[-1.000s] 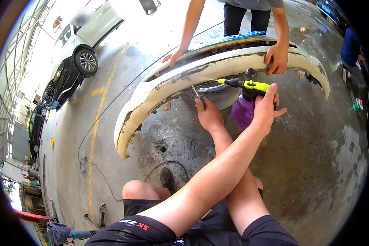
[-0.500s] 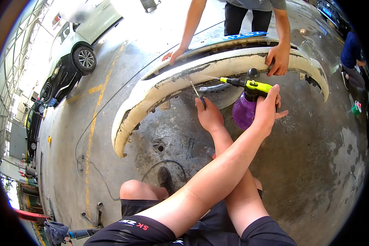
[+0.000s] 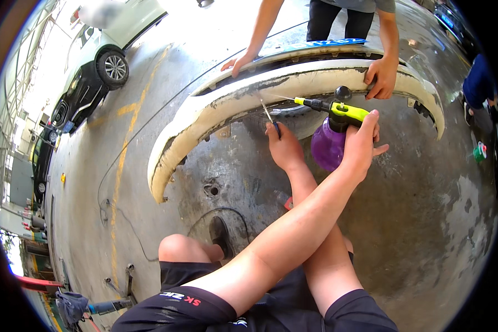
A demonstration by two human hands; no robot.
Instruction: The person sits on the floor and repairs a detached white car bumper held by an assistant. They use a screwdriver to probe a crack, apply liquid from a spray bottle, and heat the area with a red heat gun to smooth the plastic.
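Observation:
My forearms cross, the left one over the right. My left hand (image 3: pixel 361 145) is closed round the grip of a pump spray bottle (image 3: pixel 327 145) with a purple tank and a yellow-green and black head. Its nozzle points left, and a thin jet leaves it toward the lower edge of a worn, cream-white car bumper (image 3: pixel 221 105). In my right hand (image 3: pixel 286 146) a slim screwdriver (image 3: pixel 268 112) with a dark blue handle is gripped. The screwdriver's tip meets or nearly meets the bumper where its paint is scraped. Facing me, a co-worker steadies the bumper with a left and a right hand (image 3: pixel 380 77).
A blue plate (image 3: pixel 329 43) sits on the bumper's far side. Behind the bumper is a round, tyre-like support (image 3: pixel 301 124). A cable (image 3: pixel 122 152) runs over the concrete floor, which has a drain hole (image 3: pixel 211 190). A white car (image 3: pixel 108 39) stands far left; another person (image 3: pixel 477 83) is at right.
The bumper and the co-worker's hands appear slightly shifted as the view moves a little. Both my hands keep their holds, and the jet still runs toward the screwdriver's tip.

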